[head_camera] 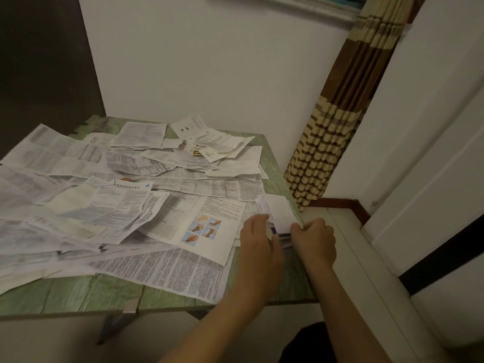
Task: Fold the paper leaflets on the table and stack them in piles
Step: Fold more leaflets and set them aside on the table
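Several unfolded paper leaflets (pixel 110 200) lie scattered over the green table (pixel 86 292). At the table's right edge sits a small pile of folded white leaflets (pixel 279 212), with a purple-edged one low in it. My left hand (pixel 258 238) holds the pile's left side, fingers curled over its edge. On the pile's right corner my right hand (pixel 314 239) pinches the paper. A leaflet with foot pictures (pixel 207 226) lies just left of my left hand.
A brown and cream striped curtain (pixel 337 121) hangs right of the table's far corner. A white ledge (pixel 351 247) runs along the right side. The white wall (pixel 209 69) stands behind the table. A metal clip (pixel 130 307) sits on the front edge.
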